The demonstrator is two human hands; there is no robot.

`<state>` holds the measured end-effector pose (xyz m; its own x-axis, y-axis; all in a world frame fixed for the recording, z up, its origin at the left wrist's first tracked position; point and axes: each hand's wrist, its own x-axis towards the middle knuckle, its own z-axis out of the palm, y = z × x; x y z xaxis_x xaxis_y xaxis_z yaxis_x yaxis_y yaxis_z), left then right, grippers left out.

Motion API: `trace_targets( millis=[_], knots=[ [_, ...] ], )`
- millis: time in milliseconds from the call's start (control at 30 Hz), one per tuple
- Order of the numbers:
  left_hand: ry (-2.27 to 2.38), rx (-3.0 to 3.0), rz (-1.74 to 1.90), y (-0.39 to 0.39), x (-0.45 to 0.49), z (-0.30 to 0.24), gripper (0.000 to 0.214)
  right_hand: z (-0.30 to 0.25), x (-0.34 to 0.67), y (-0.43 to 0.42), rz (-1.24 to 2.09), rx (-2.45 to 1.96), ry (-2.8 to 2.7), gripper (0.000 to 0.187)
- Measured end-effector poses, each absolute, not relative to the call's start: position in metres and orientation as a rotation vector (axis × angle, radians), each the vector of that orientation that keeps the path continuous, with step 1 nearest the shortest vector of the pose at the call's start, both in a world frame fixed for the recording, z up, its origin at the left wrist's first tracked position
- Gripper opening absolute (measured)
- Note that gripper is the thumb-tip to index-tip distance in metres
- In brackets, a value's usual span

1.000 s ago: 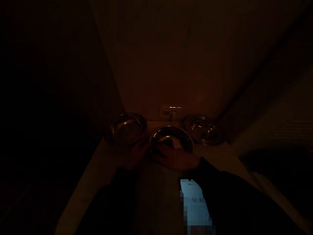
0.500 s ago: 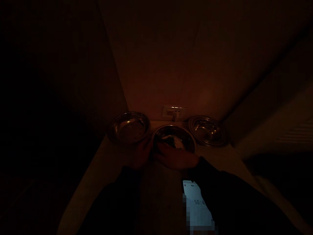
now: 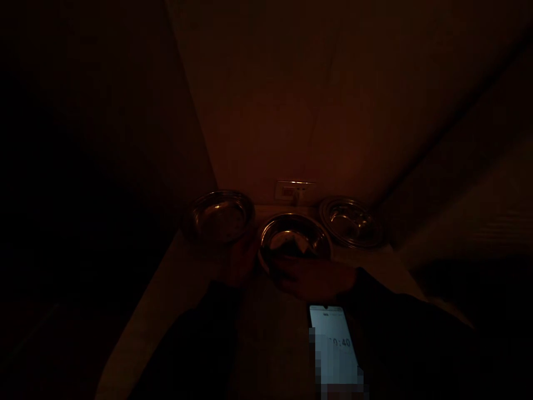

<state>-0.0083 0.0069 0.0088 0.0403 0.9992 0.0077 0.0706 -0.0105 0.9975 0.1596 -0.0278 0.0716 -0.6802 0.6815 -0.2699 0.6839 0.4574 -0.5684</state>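
A round metal bowl (image 3: pixel 317 236) sits in the middle of the table (image 3: pixel 156 283), toward its far side, its rim catching a thin line of light. The right hand (image 3: pixel 314 276) lies across its near rim, fingers pointing left; they sink into shadow there, and I can't tell whether they grip the metal or only rest on it. A dark shape shows inside the bowl, too dim to make out. The left hand (image 3: pixel 241 261) is just beside the bowl, on its left; whether it is closed on anything I can't tell either.

Farther left stands a second metal bowl (image 3: pixel 220 222), and on the far right a third metal dish (image 3: pixel 350 225) with ringed rims. Nearer me, below the right wrist, a lit phone (image 3: pixel 335 336) lies on the table, its lower part blotted out. Beyond the bowls, low on the far wall (image 3: pixel 266 122), is a socket plate (image 3: pixel 287 191).
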Motion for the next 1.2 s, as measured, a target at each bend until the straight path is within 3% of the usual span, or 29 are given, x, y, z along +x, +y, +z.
trace_targets(
  millis=[567,933,1200],
  knots=[
    [1.270,1.388,1.171,0.008,-0.005,0.003,0.044,0.049,0.135,-0.008,-0.895,1.402,2.852,0.035],
    [1.237,1.336,1.191,0.007,-0.005,0.007,0.044,0.067,0.156,-0.024,-0.995,1.229,2.745,0.047],
    [1.264,1.333,1.156,0.010,-0.003,0.002,0.040,0.059,0.156,-0.024,-0.985,1.275,2.773,0.042]
  ],
)
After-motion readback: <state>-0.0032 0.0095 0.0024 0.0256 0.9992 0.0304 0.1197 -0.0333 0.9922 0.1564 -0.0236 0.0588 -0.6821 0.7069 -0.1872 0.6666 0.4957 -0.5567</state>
